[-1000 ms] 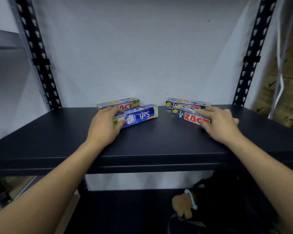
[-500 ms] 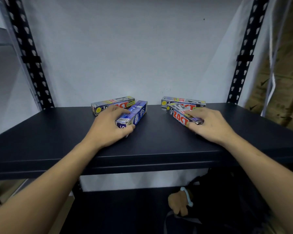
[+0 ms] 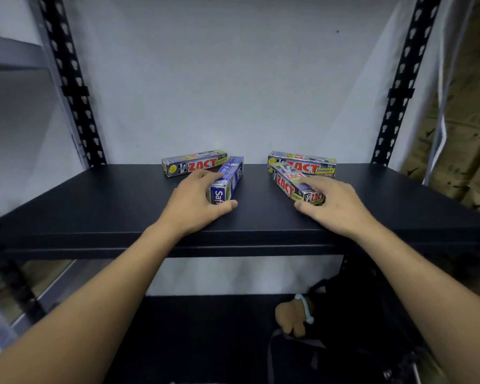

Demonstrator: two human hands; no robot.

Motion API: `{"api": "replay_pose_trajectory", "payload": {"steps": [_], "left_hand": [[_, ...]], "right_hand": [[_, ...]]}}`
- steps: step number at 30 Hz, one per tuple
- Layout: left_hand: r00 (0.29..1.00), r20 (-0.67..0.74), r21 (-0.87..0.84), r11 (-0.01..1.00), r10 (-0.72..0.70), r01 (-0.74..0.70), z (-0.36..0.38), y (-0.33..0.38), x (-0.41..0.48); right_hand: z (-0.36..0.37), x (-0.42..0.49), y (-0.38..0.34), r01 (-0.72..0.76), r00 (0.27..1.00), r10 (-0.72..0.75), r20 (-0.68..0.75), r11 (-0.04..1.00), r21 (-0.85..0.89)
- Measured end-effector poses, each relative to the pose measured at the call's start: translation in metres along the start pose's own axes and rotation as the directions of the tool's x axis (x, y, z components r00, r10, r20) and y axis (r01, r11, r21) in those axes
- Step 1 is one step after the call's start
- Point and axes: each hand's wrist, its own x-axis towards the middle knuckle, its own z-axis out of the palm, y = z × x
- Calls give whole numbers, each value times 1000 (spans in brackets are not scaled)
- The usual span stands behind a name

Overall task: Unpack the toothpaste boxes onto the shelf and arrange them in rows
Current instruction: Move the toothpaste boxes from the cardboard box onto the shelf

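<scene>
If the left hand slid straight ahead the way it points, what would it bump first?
Probably the back-left Zact box, just beyond the blue box the left hand grips; depth is unclear.

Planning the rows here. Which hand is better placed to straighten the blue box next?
Left, probably. The left hand grips the blue box at its near end; the right hand is apart, holding the front Zact box.
</scene>
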Motion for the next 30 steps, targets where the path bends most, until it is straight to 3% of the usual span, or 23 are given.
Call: {"api": "replay_pose_trajectory", "payload": {"steps": [2,5,7,9,12,16,20,25,30], "left_hand": [[997,-57,-119,992,-52,45,-4,7,-15],[988,-149,-200,980,-39,9,-9,20,-51],[972,-224,-142,985,64,-98,-8,30,-82],[944,-259,-40,974,205,-222,-1,37,-112],[951,-165,23,965,261,-261,20,32,-148],[983,73,84,981,167,-173,64,12,-194],[965,262,97,994,21,-48,113,-12,-244],[857,502,82,993,-117,88,168,-36,-319],[725,648,144,972,-234,185,209,-59,-371]], "right_hand": [[6,-12,2,-1,992,-6,-126,999,-52],[14,-52,-8,101,943,-125,-307,990,-94],[20,-84,-18,169,893,-231,-387,967,-189],[29,-111,-25,211,878,-307,-366,936,-281],[55,-140,-26,236,926,-309,-218,923,-304],[104,-176,-18,224,974,-225,35,920,-322],[157,-216,-4,168,968,-103,227,943,-287],[218,-283,13,152,843,15,538,952,-264],[258,-330,42,86,701,168,693,945,-317]]}}
